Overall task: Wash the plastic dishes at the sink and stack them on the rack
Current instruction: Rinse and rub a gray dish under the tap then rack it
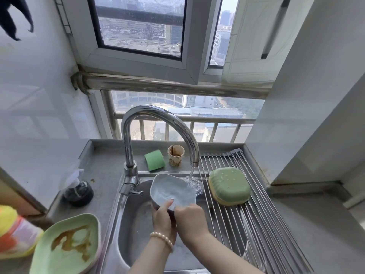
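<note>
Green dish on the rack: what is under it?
The green dish lies upside down on a yellow dish, of which only the rim shows. Both rest on the rack. Whether anything sits beneath the pair is hidden.

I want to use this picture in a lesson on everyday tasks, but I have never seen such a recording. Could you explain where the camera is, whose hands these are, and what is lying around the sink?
There is no machine. One camera on a person's head looks down at their own bare hands. The left hand and right hand both grip a pale blue dish under water running from the faucet, above the sink. On the rack to the right, green dishes lie upside down. On the counter wait a stained green plate, a green sponge and a stained paper cup.
</note>
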Demonstrator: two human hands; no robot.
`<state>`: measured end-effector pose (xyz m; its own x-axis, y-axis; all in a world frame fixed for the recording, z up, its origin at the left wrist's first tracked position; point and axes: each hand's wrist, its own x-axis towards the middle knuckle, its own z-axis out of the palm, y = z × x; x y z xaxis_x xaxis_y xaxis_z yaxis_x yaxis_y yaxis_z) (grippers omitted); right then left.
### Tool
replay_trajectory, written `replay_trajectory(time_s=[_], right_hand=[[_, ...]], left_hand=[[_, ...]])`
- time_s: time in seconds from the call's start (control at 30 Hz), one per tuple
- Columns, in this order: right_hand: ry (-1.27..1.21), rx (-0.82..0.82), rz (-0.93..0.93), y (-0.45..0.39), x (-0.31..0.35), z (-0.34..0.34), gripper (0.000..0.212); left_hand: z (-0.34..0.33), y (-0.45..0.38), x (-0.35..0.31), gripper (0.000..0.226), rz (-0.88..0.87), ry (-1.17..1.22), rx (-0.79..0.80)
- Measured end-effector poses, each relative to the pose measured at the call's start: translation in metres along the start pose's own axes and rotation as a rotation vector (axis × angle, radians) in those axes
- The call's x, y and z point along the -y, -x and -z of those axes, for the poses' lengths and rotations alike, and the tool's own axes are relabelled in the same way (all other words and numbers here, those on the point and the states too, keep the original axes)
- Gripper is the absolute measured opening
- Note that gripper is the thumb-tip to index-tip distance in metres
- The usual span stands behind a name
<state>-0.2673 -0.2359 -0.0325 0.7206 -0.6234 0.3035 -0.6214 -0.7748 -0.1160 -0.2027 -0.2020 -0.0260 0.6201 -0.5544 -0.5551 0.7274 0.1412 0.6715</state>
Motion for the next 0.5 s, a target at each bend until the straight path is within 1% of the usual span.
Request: replay_trajectory(time_s=[0.07, 0.1, 0.17, 0.2, 0.23, 0.27, 0.3, 0.33, 0.37, 0.4, 0.43, 0.5], right_hand=[[-0.128, -0.031, 0.005, 0.005, -0.003, -0.010, 0.041], [-0.225, -0.066, 0.024, 0.009, -0.007, -0.020, 0.036], [-0.438, -0.128, 0.034, 0.018, -0.019, -0.037, 0.018], [-0.473, -0.122, 0.050, 0.020, -0.027, -0.041, 0.013], [-0.445, -0.093, 0.090, 0.020, -0.035, -0.042, 0.013], [-0.374, -0.061, 0.147, 0.019, -0.043, -0.040, 0.015], [-0.280, -0.014, 0.201, 0.018, -0.051, -0.038, 0.021], [-0.172, 0.046, 0.229, 0.017, -0.059, -0.035, 0.032], [-0.061, 0.092, 0.237, 0.014, -0.064, -0.031, 0.043], [0.026, 0.139, 0.197, 0.013, -0.067, -0.031, 0.051], [0.106, 0.163, 0.154, 0.011, -0.068, -0.030, 0.053], [0.178, 0.147, 0.126, 0.008, -0.066, -0.031, 0.048]], left_hand=[[-0.002, -0.002, -0.008, 0.028, -0.061, -0.025, -0.033], [-0.001, -0.007, -0.014, 0.024, -0.081, -0.062, -0.067], [0.000, -0.014, -0.025, 0.024, -0.123, -0.175, -0.114], [0.000, -0.016, -0.029, 0.026, -0.148, -0.252, -0.124], [0.001, -0.019, -0.032, 0.026, -0.175, -0.338, -0.130], [0.000, -0.019, -0.035, 0.021, -0.205, -0.417, -0.134], [0.000, -0.019, -0.038, 0.017, -0.225, -0.482, -0.132], [0.000, -0.020, -0.039, 0.018, -0.237, -0.528, -0.117], [-0.001, -0.021, -0.040, 0.019, -0.236, -0.558, -0.095], [-0.002, -0.020, -0.042, 0.019, -0.222, -0.577, -0.074], [-0.002, -0.021, -0.043, 0.017, -0.200, -0.594, -0.065], [-0.003, -0.024, -0.043, 0.010, -0.103, -0.581, -0.053]])
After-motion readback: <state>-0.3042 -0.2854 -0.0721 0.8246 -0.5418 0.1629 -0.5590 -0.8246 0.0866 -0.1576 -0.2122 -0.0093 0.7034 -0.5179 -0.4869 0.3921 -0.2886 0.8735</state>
